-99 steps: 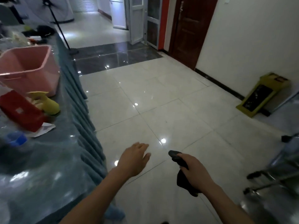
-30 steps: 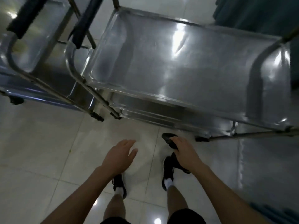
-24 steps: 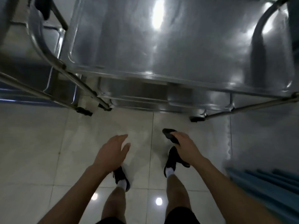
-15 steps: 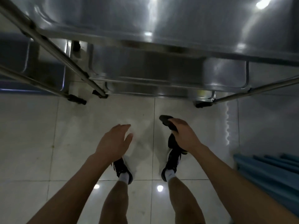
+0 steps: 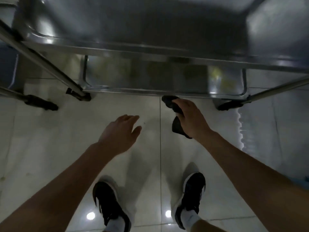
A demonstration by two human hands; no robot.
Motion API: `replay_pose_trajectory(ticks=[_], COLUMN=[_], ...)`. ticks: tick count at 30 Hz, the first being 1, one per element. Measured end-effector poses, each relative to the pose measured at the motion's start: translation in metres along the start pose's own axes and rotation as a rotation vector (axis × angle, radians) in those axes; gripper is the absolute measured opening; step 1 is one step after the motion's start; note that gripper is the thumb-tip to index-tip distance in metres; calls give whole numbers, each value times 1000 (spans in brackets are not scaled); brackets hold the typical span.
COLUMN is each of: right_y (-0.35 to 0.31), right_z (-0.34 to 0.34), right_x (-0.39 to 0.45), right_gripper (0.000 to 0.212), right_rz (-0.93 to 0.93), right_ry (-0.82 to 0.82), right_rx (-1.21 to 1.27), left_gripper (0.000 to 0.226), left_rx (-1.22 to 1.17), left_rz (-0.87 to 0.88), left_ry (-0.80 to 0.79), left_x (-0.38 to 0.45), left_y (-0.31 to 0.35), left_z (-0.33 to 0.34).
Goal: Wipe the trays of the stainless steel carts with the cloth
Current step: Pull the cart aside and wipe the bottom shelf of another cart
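A stainless steel cart fills the upper half of the head view, with its top tray (image 5: 150, 27) above and a lower tray (image 5: 150, 76) beneath it. My right hand (image 5: 190, 119) grips a dark cloth (image 5: 175, 114) just in front of the lower tray's near rim. My left hand (image 5: 122, 133) hangs open over the floor, fingers relaxed and touching nothing, a short way before the cart.
A second cart's slanted steel legs (image 5: 41, 64) and black caster (image 5: 41, 102) stand at the left. Another caster (image 5: 230, 104) sits at the right. Pale glossy floor tiles (image 5: 66, 148) lie below, with my two black shoes (image 5: 110, 205) on them.
I turned from the counter to the carts and stepped close. Over the last second the view tilted down, and my right hand with the cloth came nearer to the lower tray's rim.
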State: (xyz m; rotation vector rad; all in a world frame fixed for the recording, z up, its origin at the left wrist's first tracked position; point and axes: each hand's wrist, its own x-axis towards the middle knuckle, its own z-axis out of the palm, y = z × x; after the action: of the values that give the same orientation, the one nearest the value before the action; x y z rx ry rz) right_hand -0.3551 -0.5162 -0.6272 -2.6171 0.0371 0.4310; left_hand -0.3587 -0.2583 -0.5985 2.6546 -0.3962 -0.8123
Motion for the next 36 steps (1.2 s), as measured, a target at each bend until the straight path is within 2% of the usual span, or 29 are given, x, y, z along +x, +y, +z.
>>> replay_pose_trajectory(ticks=[7, 13, 16, 19, 23, 28, 32, 36], right_y=[30, 46, 53, 60, 63, 63, 61, 54], right_z=[35, 51, 61, 79, 102, 127, 131, 132], right_x=[92, 160, 181, 194, 201, 212, 224, 243], right_gripper=[43, 44, 40, 45, 52, 54, 61, 59], right_rz=[-110, -177, -198, -179, -211, -263, -274, -267], right_ry=[198, 356, 349, 312, 241, 250, 315, 328], right_rx=[-56, 6, 117, 122, 42, -296, -337, -353], left_gripper=[52, 37, 35, 36, 30, 38, 46, 43], left_rx=[55, 68, 17, -8, 52, 106, 118, 134], left_rz=[83, 214, 256, 289, 314, 268, 224, 193], left_ry=[146, 327, 377, 444, 458, 440, 409, 386], left_x=[94, 156, 182, 199, 217, 224, 227, 234], left_y=[-24, -40, -47, -50, -56, -62, -65, -69], left_z=[33, 41, 43, 49, 54, 50, 49, 55])
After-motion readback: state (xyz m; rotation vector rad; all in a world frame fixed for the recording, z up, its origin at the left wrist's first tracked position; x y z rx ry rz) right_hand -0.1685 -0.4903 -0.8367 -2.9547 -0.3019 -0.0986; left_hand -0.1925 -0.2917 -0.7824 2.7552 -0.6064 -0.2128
